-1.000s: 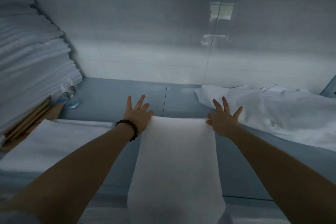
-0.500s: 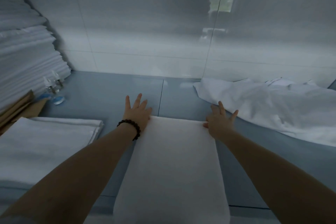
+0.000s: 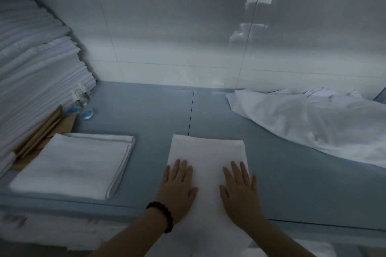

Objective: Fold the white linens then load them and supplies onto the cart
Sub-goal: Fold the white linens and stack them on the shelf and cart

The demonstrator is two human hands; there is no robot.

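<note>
Slid nearer, left hand (image 3: 177, 190) and right hand (image 3: 240, 196) lie flat on white towel (image 3: 206, 150).

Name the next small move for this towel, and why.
Probably fold the towel forward from its overhanging near end: left hand and right hand lie flat on it, yet it is a long strip, unlike the folded towel beside it.

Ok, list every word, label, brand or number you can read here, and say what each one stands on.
No text can be read in this view.
On the small clear bottles beside the linen stack: any label is too small and blurred to read.
The dark marks at the lower left edge of the view: blurred, unreadable.
On the white towel, the folded towel and the loose sheet: no print shows.
</note>
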